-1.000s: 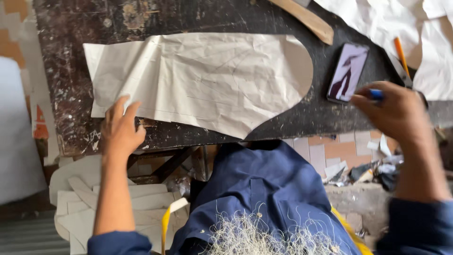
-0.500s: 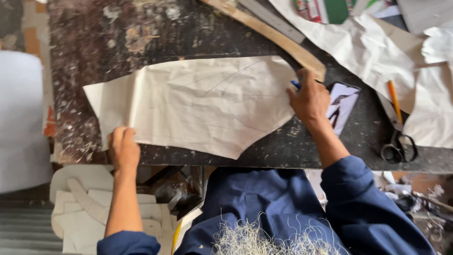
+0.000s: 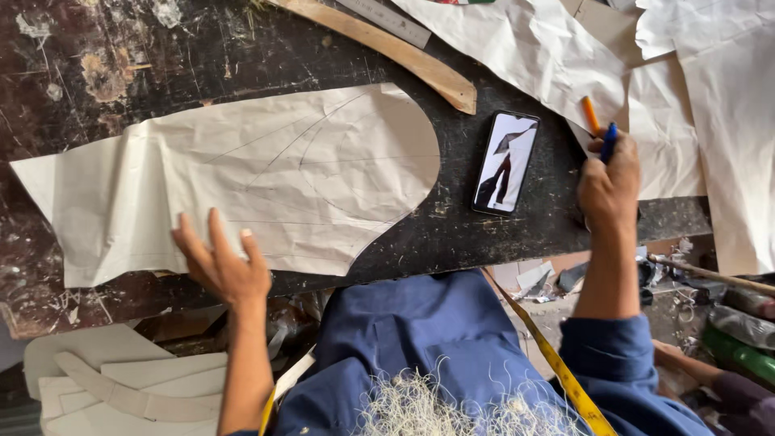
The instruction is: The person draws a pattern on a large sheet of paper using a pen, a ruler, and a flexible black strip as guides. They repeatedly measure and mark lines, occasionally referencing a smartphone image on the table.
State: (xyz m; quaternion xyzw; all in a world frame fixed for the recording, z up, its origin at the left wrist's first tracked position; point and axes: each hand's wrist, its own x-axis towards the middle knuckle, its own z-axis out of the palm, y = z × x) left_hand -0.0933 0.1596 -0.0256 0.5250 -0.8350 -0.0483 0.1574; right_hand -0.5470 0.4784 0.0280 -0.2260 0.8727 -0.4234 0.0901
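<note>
The right hand (image 3: pixel 609 190) grips a blue pen (image 3: pixel 609 142) pointing away up the table, while the left hand (image 3: pixel 222 262) hovers, fingers spread, over the paper pattern (image 3: pixel 242 182).

Dark scarred worktable (image 3: pixel 105 64), paint-flecked. On it: big creased paper pattern piece (image 3: pixel 242 182) at left, phone (image 3: pixel 505 162) right of it, curved wooden ruler (image 3: pixel 387 48) far side, more crumpled paper sheets (image 3: pixel 694 105) right, possibly overlapping.

A phone (image 3: pixel 506 162) and curved wooden ruler (image 3: pixel 387 48) lie on the dark worktable (image 3: pixel 97 64).
</note>
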